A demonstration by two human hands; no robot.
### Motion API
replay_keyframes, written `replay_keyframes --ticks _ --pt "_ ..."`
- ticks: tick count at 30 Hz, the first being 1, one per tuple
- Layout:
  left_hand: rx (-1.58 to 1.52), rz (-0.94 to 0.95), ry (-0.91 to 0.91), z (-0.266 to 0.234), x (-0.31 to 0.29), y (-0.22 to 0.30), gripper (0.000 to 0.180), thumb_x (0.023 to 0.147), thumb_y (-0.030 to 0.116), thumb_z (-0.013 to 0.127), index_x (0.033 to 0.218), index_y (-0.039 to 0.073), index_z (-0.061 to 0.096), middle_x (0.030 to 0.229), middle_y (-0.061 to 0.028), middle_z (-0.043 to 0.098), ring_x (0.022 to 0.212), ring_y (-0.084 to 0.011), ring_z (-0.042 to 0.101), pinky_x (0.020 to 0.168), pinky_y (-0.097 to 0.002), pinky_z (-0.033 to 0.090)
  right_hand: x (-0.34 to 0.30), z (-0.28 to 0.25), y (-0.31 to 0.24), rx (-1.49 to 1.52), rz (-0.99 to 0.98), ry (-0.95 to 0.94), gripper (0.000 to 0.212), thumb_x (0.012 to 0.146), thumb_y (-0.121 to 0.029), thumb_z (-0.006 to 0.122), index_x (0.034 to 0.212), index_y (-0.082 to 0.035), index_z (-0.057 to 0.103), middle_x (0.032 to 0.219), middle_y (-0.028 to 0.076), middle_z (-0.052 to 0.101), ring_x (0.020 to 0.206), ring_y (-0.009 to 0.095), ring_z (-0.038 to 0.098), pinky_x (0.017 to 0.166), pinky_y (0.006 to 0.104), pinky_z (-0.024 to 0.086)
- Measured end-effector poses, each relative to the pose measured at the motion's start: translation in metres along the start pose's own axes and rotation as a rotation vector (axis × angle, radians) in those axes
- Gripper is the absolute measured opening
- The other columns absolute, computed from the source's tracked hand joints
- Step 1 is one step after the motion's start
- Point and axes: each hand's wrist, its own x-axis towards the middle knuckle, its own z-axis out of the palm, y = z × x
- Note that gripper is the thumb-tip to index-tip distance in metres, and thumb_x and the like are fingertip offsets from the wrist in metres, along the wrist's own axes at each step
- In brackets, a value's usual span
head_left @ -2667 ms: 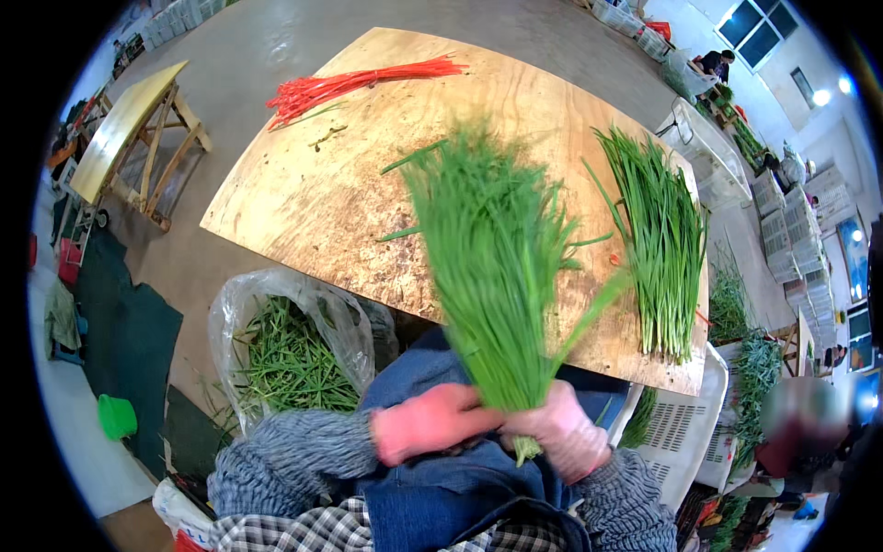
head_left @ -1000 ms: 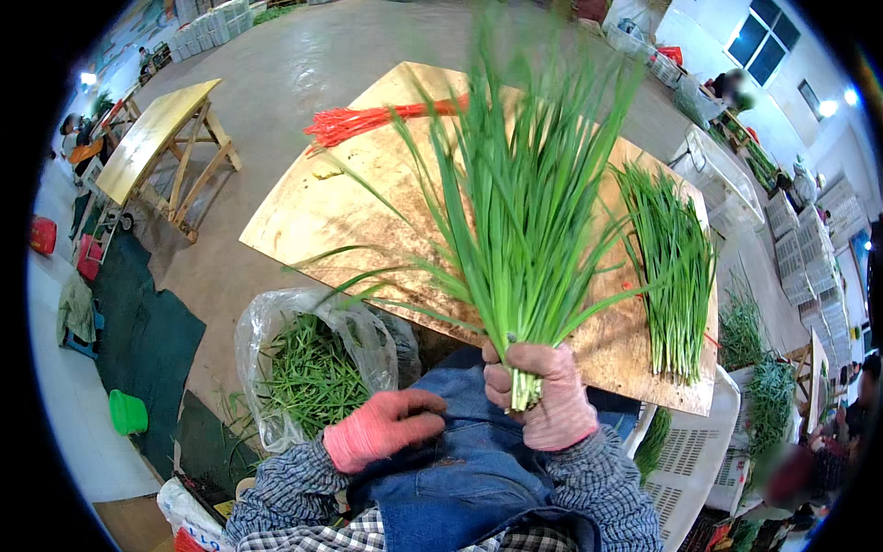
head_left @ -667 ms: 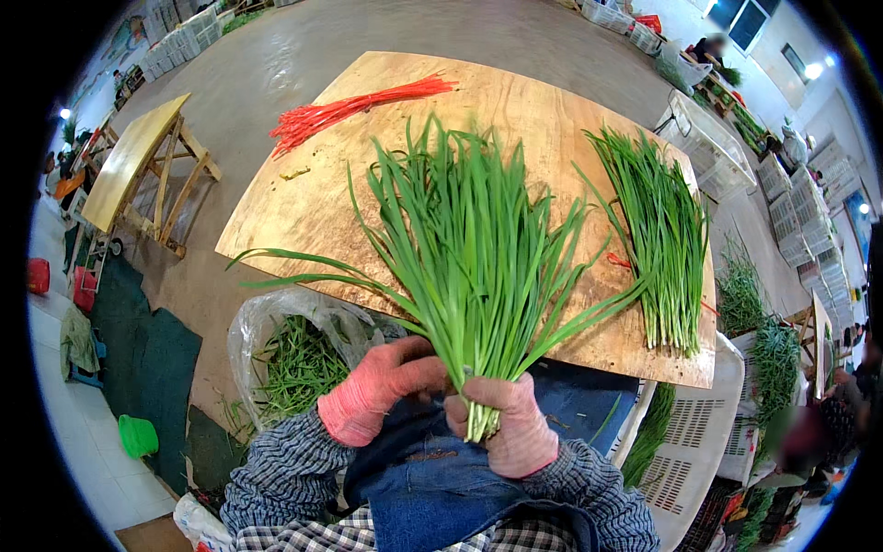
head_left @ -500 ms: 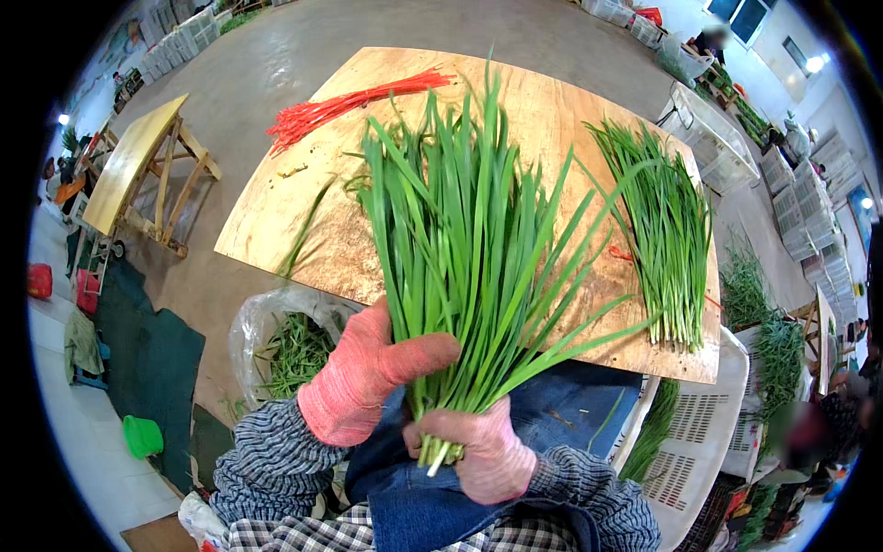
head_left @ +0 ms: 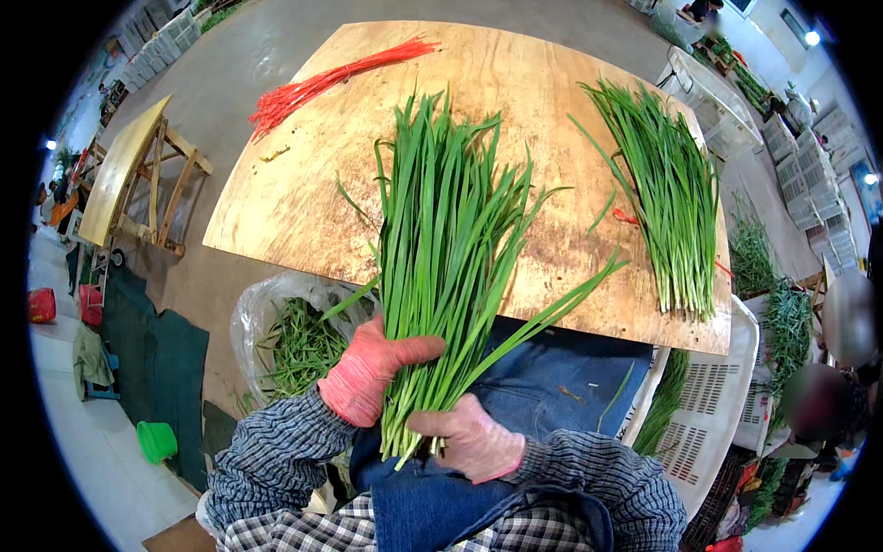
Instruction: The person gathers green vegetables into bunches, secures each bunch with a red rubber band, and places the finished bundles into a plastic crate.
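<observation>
Both my hands wear knitted work gloves. My left hand [head_left: 372,371], in a coral-red glove, is closed round the lower part of a bunch of garlic chives [head_left: 451,230], its thumb lying across the front. My right hand [head_left: 474,442], in a paler pink glove, grips the same bunch near the white stem ends, partly behind it. The leaves point away from me over the wooden tabletop [head_left: 322,198], and a few stray out to the right. On the right of the table lies a second bunch of chives [head_left: 667,202], with a bit of red tie beside it.
Red ties [head_left: 336,83] lie in a bundle at the table's far left. A clear plastic bag [head_left: 244,322] of loose leaves stands below the near left edge. To my right is a white crate [head_left: 704,432] with greens beside it. Another wooden table [head_left: 120,175] stands far left.
The bunch has moved a little left and its tips have drawn nearer to me. My right hand sits more to the side of the stem ends. The view has shifted slightly.
</observation>
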Motion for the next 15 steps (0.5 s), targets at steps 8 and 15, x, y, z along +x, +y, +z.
replay_keyframes --ticks 8,15 --pt "0.010 -0.016 -0.018 -0.008 0.004 -0.006 0.039 0.074 0.002 0.066 0.111 -0.003 0.055 0.100 -0.0116 0.064 0.086 -0.0209 0.064 0.078 -0.0330 0.054 -0.003 -0.046 -0.028 0.236 -0.226 0.443 0.039 0.093 -0.026 0.045 0.108 0.008 0.053 0.115 0.018 0.057 0.108 0.027 0.055 0.098 0.0371 0.040" --pt "0.112 0.036 -0.075 0.005 -0.007 -0.002 0.056 0.068 0.001 0.074 0.118 0.001 0.050 0.104 -0.0084 0.062 0.091 -0.0181 0.060 0.082 -0.0297 0.049 0.031 -0.013 -0.044 -0.262 -0.340 0.539 0.028 0.087 -0.020 0.060 0.100 0.005 0.059 0.091 0.009 0.064 0.080 0.014 0.060 0.068 0.0284 0.049"
